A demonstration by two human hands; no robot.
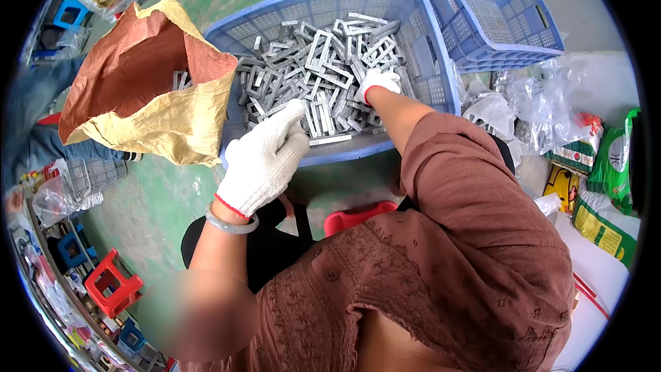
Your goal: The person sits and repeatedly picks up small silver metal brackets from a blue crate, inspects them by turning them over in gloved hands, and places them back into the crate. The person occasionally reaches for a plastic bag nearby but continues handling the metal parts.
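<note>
The frames [323,62] are small grey metal pieces, each shaped like a thin box outline with a hole in the middle. They lie in a messy heap, far too many to count, inside a blue crate [427,34] on the green floor [158,200]. The left hand [265,158] wears a white glove with a red cuff. It rests at the near edge of the heap, fingers loosely bent and held together, touching the frames there, but I cannot tell if it grips one. A pale bangle [231,224] sits on that wrist. The right hand [379,83] wears the same kind of glove and is pushed down into the heap, fingers curled among the frames; what it pinches is hidden. There are two gloves and two blue crates: the second crate [496,10] stands tilted behind the first. One sack [148,83], yellow outside and red-brown inside, lies open just left of the crate, with a few more frames showing inside it. One red stool [354,217] peeks out below the crate.
</note>
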